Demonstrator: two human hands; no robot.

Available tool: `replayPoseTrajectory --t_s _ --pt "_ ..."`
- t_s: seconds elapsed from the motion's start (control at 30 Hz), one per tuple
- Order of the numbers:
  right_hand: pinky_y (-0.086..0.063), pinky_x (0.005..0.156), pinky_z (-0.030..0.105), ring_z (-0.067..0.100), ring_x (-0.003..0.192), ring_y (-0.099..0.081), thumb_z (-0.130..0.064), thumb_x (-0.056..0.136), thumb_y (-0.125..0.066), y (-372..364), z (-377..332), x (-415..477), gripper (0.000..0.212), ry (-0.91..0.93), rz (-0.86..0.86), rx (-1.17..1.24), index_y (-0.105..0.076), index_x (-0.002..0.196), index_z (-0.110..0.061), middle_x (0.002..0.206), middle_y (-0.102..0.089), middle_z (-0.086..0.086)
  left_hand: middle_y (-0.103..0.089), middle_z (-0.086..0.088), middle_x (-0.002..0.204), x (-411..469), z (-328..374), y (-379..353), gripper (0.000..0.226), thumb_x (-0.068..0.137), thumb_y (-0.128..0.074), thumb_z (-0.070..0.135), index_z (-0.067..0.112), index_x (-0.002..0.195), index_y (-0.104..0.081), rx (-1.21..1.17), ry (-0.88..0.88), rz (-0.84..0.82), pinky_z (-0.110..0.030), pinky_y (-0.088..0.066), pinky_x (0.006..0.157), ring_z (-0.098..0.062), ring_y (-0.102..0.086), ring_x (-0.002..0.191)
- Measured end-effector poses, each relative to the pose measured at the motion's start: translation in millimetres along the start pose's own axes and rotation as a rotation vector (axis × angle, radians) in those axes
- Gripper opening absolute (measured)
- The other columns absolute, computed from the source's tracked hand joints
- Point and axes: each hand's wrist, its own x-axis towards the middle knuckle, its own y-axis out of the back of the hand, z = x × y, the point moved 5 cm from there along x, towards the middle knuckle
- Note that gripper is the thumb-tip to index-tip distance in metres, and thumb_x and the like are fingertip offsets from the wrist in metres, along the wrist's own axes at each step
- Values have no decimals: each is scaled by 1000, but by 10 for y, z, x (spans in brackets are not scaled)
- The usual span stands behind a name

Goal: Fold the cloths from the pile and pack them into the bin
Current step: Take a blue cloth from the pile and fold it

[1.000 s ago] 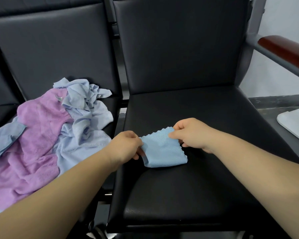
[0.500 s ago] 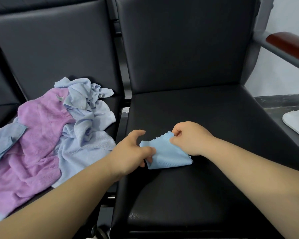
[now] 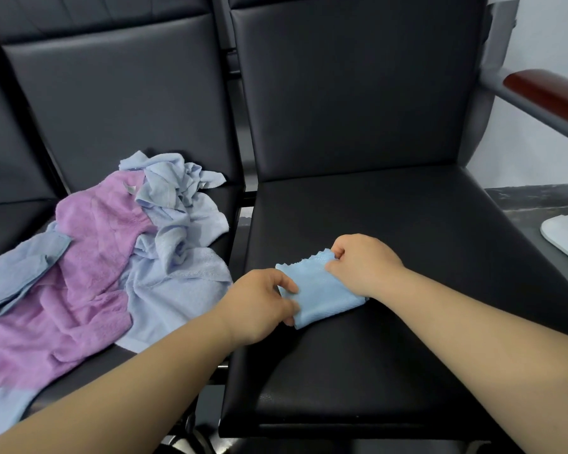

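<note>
A small light blue cloth (image 3: 322, 291) with a zigzag edge lies folded on the right black seat (image 3: 391, 244). My left hand (image 3: 259, 301) pinches its left edge between thumb and fingers. My right hand (image 3: 363, 262) grips its upper right corner with curled fingers. On the left seat sits the pile (image 3: 112, 257), a purple towel tangled with pale blue cloths. A white bin edge (image 3: 566, 235) shows at the far right.
Black padded backrests rise behind both seats. A red-brown armrest (image 3: 548, 93) on a grey frame juts out at the upper right. A narrow gap (image 3: 243, 221) separates the two seats. Grey floor lies beyond the right seat.
My left hand, whose fingers were spread half a second ago, has closed on the cloth's left edge again. The cloth has tilted slightly; my right hand keeps its grip on the corner.
</note>
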Motion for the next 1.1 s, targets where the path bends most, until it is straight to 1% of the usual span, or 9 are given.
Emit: replayPoseTrajectory --t_s 0.1,0.2,0.33,0.4,0.5,0.63,0.8,0.97,1.1 --pt "-41 58 29 17 80 -57 -24 93 -57 -8 -2 -19 7 -13 9 29 -57 86 -27 91 -63 -7 -73 7 70 22 -28 -15 21 83 -73 26 33 99 -62 168 -15 59 -20 -48 56 -2 -59 55" --pt "-43 60 31 18 81 -59 -24 88 -59 11 -2 -27 3 -57 7 91 -58 91 -23 90 -61 -7 -70 6 75 30 -50 -1 29 76 -74 29 32 95 -53 172 16 114 -33 -57 64 -10 -66 66" --pt "-24 50 28 18 54 -31 -28 77 -65 92 35 -25 35 -179 -148 61 -35 64 -17 59 -34 -4 -61 6 72 56 -71 114 26 76 -68 31 12 83 -50 131 94 229 -31 -43 59 -15 -54 63" --pt "-22 50 28 17 54 -27 -30 78 -70 118 42 -44 46 -211 -212 46 -29 61 -18 58 -29 -3 -47 1 61 92 -80 130 26 76 -65 30 16 67 -45 140 126 236 -31 -36 55 -18 -42 58" --pt "-25 49 26 17 54 -31 -27 80 -71 57 12 -54 44 -221 -232 -2 -33 61 -17 59 -32 -2 -34 2 51 162 -100 100 40 77 -64 25 17 55 -33 141 159 184 -29 -29 51 -19 -33 52" --pt "-26 50 27 18 58 -32 -22 81 -69 23 29 -51 38 -186 -260 56 -35 65 -17 64 -35 -1 -38 -1 57 256 -104 90 31 82 -60 13 15 59 -38 15 234 194 -27 -29 50 -19 -35 56" --pt "-49 58 27 17 67 -57 -15 87 -75 252 125 -188 26 -151 -344 639 -52 76 -18 78 -60 3 -41 -8 70 289 3 97 21 82 -62 22 12 74 -45 -273 213 183 -37 -31 61 -22 -37 69" --pt "-29 52 26 15 62 -37 -18 86 -74 386 106 -272 33 -14 -247 502 -44 72 -19 71 -41 0 -37 3 60 290 125 -48 34 77 -68 37 19 69 -40 -77 134 145 -31 -30 53 -18 -34 58" --pt "-33 64 33 19 75 -45 -18 89 -69 525 24 -366 13 24 -256 674 -56 88 -16 85 -50 5 -61 1 84 284 318 -124 26 86 -62 40 14 86 -60 -363 145 -10 -33 -39 70 -19 -55 78"
